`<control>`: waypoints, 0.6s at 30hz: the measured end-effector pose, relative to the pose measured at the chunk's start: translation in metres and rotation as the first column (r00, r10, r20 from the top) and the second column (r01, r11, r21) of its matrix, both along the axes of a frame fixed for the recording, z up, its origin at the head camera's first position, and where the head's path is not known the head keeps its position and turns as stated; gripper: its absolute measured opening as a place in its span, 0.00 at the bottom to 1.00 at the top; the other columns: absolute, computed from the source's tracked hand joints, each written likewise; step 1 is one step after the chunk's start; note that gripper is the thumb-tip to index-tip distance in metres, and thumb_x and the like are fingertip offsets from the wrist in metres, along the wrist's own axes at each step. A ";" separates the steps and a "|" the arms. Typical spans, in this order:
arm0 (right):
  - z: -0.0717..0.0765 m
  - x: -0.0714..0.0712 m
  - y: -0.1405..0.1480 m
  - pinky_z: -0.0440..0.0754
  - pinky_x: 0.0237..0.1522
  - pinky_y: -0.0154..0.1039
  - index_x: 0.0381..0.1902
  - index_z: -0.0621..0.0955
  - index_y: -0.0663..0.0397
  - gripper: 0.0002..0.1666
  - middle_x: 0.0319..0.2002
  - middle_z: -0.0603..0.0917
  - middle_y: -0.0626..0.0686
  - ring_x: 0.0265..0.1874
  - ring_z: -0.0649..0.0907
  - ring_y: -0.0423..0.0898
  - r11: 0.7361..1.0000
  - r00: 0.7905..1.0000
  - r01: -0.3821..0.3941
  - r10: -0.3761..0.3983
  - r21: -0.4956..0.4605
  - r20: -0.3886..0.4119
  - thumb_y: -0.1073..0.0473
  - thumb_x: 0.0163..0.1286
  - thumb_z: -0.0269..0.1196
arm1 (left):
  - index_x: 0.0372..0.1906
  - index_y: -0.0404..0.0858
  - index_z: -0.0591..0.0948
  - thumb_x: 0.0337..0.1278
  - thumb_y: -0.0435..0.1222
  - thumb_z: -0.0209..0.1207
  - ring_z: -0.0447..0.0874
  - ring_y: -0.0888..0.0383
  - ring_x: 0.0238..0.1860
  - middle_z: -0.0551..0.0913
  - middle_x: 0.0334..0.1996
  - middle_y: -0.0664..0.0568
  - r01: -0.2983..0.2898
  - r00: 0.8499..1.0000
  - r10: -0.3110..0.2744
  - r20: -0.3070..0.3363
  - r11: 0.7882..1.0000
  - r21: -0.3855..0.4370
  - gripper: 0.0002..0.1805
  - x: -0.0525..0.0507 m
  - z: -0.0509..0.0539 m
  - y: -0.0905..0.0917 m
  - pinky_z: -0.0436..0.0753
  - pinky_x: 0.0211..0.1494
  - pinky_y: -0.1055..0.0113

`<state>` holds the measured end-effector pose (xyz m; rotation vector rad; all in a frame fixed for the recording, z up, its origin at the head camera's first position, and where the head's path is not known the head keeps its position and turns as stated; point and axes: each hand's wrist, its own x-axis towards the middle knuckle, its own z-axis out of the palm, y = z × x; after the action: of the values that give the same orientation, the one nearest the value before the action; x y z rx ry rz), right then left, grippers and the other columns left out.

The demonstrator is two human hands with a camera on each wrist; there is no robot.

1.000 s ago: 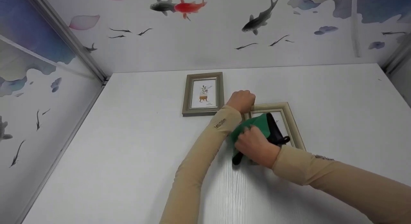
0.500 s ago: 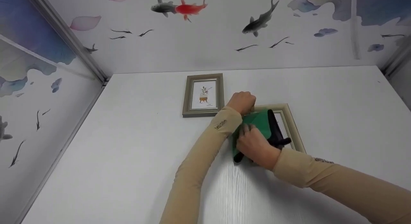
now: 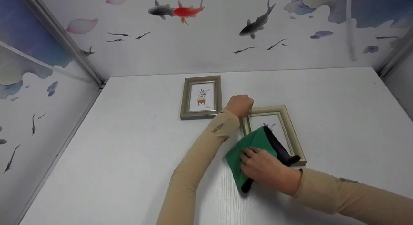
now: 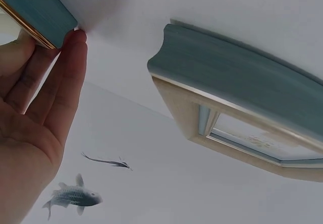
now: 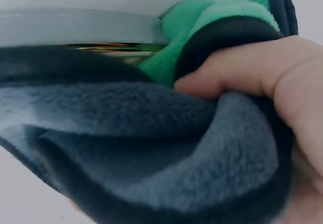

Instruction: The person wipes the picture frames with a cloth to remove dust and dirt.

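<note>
A beige picture frame [image 3: 295,138] with a plant print hangs on the white wall in the head view. My left hand [image 3: 239,105] grips its upper left corner. Up close in the left wrist view, the fingers and thumb of my left hand [image 4: 43,88] pinch the frame's edge [image 4: 38,12]. Over the lower part of the print, my right hand [image 3: 266,168] holds a green and dark grey cleaning cloth [image 3: 255,139] with black edging. Folds of the cloth [image 5: 126,108] bunch around the thumb of my right hand [image 5: 282,77] in the right wrist view, hiding most fingers.
A second, darker picture frame [image 3: 184,99] hangs to the upper left, close to my left forearm. The left wrist view shows this neighbouring frame [image 4: 227,88] from below. Overhead, a ceiling panel [image 3: 206,54] carries painted fish, and a side wall [image 3: 64,115] stands at left.
My right hand first slid slightly upward with the cloth, then down over the frame's lower part, uncovering the upper print. My left hand has stayed at the corner. The head view shifted slightly.
</note>
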<state>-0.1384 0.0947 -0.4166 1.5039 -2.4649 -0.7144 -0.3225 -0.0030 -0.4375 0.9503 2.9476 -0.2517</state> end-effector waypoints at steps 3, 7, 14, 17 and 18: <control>0.001 -0.002 0.011 0.78 0.51 0.38 0.48 0.85 0.51 0.20 0.49 0.84 0.51 0.51 0.80 0.47 0.995 0.997 -0.065 0.067 -0.071 0.035 0.53 0.57 0.72 | 0.47 0.39 0.84 0.70 0.33 0.52 0.82 0.59 0.38 0.84 0.39 0.50 -0.008 1.000 0.008 -0.004 1.000 0.011 0.11 0.004 0.000 0.000 0.81 0.41 0.67; -0.005 -0.006 0.023 0.77 0.52 0.40 0.50 0.83 0.54 0.23 0.52 0.82 0.55 0.52 0.80 0.49 0.982 0.992 -0.114 0.121 -0.153 0.043 0.59 0.55 0.73 | 0.46 0.36 0.83 0.69 0.32 0.53 0.80 0.58 0.37 0.83 0.39 0.48 -0.050 0.997 0.046 0.056 0.996 0.077 0.10 0.009 -0.002 -0.003 0.81 0.40 0.67; -0.010 -0.018 0.038 0.78 0.51 0.44 0.51 0.79 0.58 0.31 0.54 0.78 0.62 0.53 0.79 0.56 0.960 0.994 -0.090 0.104 -0.265 0.038 0.63 0.48 0.77 | 0.49 0.34 0.80 0.68 0.32 0.54 0.81 0.56 0.41 0.82 0.40 0.45 0.027 0.996 -0.036 0.083 0.993 0.114 0.10 0.041 0.012 -0.014 0.80 0.44 0.66; -0.008 -0.029 0.046 0.79 0.50 0.46 0.52 0.78 0.59 0.33 0.53 0.78 0.63 0.53 0.78 0.57 0.952 0.996 -0.052 0.072 -0.303 0.053 0.64 0.47 0.77 | 0.54 0.35 0.79 0.67 0.33 0.55 0.79 0.53 0.50 0.81 0.46 0.46 0.102 0.994 -0.100 -0.040 0.993 0.064 0.14 0.067 0.020 -0.021 0.78 0.52 0.63; -0.006 -0.033 0.048 0.79 0.50 0.47 0.53 0.78 0.59 0.33 0.53 0.78 0.64 0.53 0.78 0.58 0.951 0.996 -0.041 0.062 -0.305 0.059 0.64 0.48 0.77 | 0.55 0.34 0.78 0.68 0.34 0.55 0.78 0.52 0.53 0.81 0.48 0.45 0.117 0.990 -0.112 -0.087 0.992 0.048 0.15 0.077 0.021 -0.023 0.76 0.55 0.62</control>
<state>-0.1715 0.1430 -0.4229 1.4870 -2.4342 -0.2608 -0.2458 -0.0262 -0.4161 1.1454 2.9931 -0.2242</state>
